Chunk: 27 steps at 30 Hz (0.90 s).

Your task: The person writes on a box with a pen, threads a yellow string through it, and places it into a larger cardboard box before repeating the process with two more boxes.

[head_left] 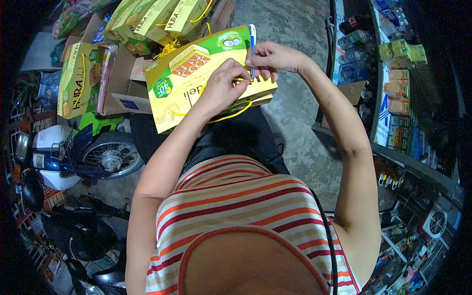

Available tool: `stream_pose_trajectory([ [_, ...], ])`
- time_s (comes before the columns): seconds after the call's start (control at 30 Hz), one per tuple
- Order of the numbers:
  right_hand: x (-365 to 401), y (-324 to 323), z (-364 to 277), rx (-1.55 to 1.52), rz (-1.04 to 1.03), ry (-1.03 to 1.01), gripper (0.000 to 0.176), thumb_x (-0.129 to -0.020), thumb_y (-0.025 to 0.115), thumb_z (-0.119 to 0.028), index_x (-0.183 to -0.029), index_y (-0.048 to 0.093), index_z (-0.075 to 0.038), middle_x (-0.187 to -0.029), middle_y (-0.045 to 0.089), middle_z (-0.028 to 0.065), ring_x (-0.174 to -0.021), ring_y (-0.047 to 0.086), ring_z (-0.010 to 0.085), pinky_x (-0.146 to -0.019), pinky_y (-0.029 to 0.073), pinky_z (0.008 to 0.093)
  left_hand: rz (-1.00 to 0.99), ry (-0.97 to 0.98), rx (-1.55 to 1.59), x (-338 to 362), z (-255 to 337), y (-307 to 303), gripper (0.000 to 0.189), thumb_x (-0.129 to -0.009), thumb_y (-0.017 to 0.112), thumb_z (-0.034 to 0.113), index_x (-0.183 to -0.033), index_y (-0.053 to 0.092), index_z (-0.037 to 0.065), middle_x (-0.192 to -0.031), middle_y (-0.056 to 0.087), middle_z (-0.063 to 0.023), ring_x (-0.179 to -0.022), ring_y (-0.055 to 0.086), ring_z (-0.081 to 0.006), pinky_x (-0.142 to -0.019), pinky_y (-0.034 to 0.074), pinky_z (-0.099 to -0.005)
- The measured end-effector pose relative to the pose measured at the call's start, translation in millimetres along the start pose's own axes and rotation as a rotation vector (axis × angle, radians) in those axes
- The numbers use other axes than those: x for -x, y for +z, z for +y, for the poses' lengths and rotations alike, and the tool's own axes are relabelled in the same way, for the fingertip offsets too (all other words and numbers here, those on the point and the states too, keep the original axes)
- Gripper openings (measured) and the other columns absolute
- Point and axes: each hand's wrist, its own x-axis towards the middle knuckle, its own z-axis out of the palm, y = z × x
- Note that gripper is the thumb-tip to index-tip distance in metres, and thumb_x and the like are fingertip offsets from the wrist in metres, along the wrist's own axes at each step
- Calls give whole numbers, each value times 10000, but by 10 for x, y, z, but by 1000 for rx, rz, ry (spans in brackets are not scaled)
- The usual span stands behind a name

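A yellow and green paper carrier bag (169, 93), printed with biscuits and "deli", lies tilted across my lap. A yellow cord handle (236, 115) loops from its near edge. My left hand (223, 86) rests over that edge, thumb and fingers pinched on a short bit of yellow cord (240, 79). Opposite it, my right hand (268, 59) grips a blue pen (253, 39), held upright with its lower end at the bag's edge. The fingertips of both hands are close together. The exact spot where pen and cord meet is partly hidden by my fingers.
Several similar bags (157, 22) stand beyond, and another bag (78, 81) is at the left by an open cardboard box (130, 83). A motorbike wheel (112, 157) is at my left. Shelves with bottles and packs (398, 91) line the right, beside the concrete floor (300, 123).
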Motion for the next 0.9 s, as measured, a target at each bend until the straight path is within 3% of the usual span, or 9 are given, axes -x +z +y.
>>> stream_pose_trajectory([
  [0.13, 3, -6, 6, -13, -8, 6, 278, -933, 607, -330, -896, 600, -54, -731, 647, 15, -522, 562, 51, -427, 473, 211, -9, 0, 3, 5, 17, -12, 92, -815, 644, 68, -893, 649, 20, -950, 572, -68, -868, 607, -182, -726, 512, -290],
  [0.2, -5, -9, 11, -22, -12, 7, 278, -932, 608, -329, -899, 600, -54, -735, 648, 15, -522, 563, 51, -428, 475, 211, 17, 13, 47, 7, 36, -9, 84, -804, 629, 84, -863, 640, 24, -896, 564, -96, -818, 595, -246, -743, 488, -346],
  [0.33, 6, 2, -5, -15, 4, 1, 280, -930, 611, -330, -906, 597, -52, -746, 649, 16, -528, 573, 57, -436, 489, 216, 15, 14, 41, 3, 21, 0, 82, -806, 627, 84, -863, 638, 26, -891, 561, -96, -829, 596, -245, -753, 488, -345],
  [0.4, 12, 6, -12, -11, 12, 10, 281, -930, 611, -331, -908, 596, -52, -748, 649, 16, -530, 577, 60, -439, 494, 219, -19, -20, 10, 3, 14, -11, 96, -819, 642, 72, -900, 651, 21, -962, 571, -61, -876, 606, -176, -721, 514, -280],
  [0.9, 13, 37, -2, 43, 7, -6, 332, -944, 575, -368, -908, 592, -38, -761, 647, 34, -589, 603, 90, -482, 527, 255, -9, 23, -35, 12, -28, -6, 92, -816, 645, 82, -892, 647, 31, -945, 572, -69, -881, 601, -190, -723, 498, -295],
])
